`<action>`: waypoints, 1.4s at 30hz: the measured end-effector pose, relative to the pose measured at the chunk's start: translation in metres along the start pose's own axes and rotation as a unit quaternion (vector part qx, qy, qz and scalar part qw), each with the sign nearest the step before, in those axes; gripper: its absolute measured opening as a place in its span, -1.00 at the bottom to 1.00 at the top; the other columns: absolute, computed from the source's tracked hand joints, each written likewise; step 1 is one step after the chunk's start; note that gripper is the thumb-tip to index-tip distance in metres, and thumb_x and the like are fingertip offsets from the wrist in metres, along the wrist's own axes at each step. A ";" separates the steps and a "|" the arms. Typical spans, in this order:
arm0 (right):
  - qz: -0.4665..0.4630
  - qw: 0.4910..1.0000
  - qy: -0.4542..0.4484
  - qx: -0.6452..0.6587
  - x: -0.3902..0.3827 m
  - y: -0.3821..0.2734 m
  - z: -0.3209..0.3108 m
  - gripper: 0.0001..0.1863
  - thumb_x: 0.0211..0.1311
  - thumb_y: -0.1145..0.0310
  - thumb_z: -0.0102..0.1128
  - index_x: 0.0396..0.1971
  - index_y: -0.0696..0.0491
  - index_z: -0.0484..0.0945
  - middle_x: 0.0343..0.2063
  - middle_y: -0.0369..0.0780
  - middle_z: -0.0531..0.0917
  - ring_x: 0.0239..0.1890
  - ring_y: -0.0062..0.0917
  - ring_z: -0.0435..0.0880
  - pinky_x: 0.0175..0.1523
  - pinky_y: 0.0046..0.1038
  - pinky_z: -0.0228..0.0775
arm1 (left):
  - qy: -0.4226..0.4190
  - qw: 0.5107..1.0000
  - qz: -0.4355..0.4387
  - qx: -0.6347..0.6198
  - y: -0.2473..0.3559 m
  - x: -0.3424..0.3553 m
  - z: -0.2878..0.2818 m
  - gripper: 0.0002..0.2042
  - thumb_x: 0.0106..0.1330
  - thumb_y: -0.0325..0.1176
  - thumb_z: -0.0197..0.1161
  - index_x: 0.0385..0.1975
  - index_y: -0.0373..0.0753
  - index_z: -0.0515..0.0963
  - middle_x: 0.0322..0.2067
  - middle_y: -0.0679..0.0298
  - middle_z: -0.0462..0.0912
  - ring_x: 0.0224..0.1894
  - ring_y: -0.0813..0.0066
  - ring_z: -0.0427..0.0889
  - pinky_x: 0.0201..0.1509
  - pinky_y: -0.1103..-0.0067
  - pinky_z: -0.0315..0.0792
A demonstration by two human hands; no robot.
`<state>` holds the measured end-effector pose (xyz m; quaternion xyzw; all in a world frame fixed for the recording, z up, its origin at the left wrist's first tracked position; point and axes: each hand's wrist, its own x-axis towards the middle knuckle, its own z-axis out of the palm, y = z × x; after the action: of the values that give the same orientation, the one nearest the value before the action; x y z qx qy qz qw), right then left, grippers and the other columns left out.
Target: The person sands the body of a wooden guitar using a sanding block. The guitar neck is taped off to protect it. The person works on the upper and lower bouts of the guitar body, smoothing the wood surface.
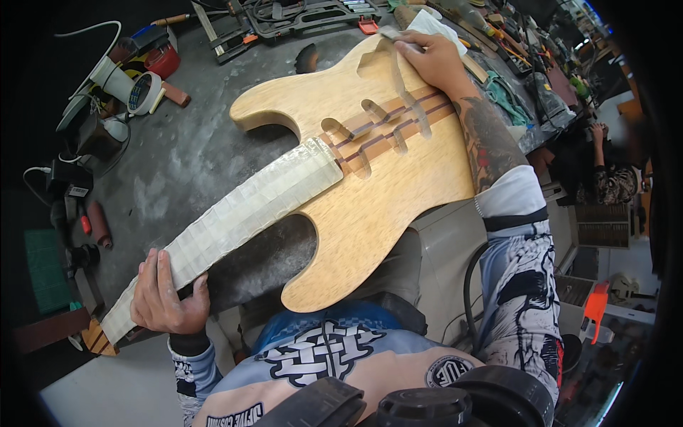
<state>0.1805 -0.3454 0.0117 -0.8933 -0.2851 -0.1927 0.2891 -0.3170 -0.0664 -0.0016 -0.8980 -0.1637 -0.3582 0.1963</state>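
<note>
Dusty and dark, the workbench carries the pale guitar body, its near side overhanging toward the person's lap. The left hand grips the taped neck; the right hand pinches a small greyish piece against the far rim, where light, even pressure and a firmly braced neck would probably serve best.

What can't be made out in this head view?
In the head view:
- Guitar body: underside, hidden by its upper face.
- Taped neck: surface beneath, hidden by the covering.
- Left grip: palm, hidden by the back of the hand.
- Small grey piece: partly covered by the right grip, too small to identify.
- Another person, far right: small, much lost in shadow.
</note>
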 end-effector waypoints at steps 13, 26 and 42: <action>-0.028 0.998 -0.007 0.048 0.003 -0.001 0.005 -0.71 0.16 0.13 0.27 -0.23 -0.03 0.77 -0.40 -0.07 0.76 -0.31 -0.27 0.77 -0.11 -0.38 0.57 | -0.003 1.000 -0.001 0.004 -0.001 0.002 0.000 -0.37 0.38 0.31 0.01 0.02 -0.16 0.65 -0.05 0.31 0.72 0.02 0.32 0.64 0.17 0.48 0.25; -0.162 0.986 0.001 0.046 0.001 -0.005 0.013 -0.71 0.16 0.09 0.28 -0.22 -0.08 0.78 -0.34 -0.08 0.77 -0.27 -0.22 0.76 -0.09 -0.34 0.57 | -0.006 1.000 0.005 0.004 -0.003 -0.001 -0.002 -0.37 0.39 0.30 0.01 0.03 -0.16 0.64 -0.05 0.29 0.72 0.00 0.29 0.65 0.16 0.46 0.28; 0.051 0.999 0.018 -0.006 -0.005 0.008 -0.011 -0.70 0.11 0.11 0.32 -0.26 -0.03 0.77 -0.39 -0.05 0.75 -0.29 -0.22 0.76 -0.10 -0.35 0.56 | -0.013 1.000 0.011 -0.002 0.000 0.001 -0.002 -0.41 0.43 0.19 0.02 0.06 -0.24 0.62 -0.01 0.21 0.70 0.05 0.22 0.64 0.22 0.41 0.27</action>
<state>0.1791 -0.3599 0.0145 -0.9049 -0.2326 -0.1949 0.2984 -0.3176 -0.0673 0.0000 -0.9048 -0.1555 -0.3442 0.1966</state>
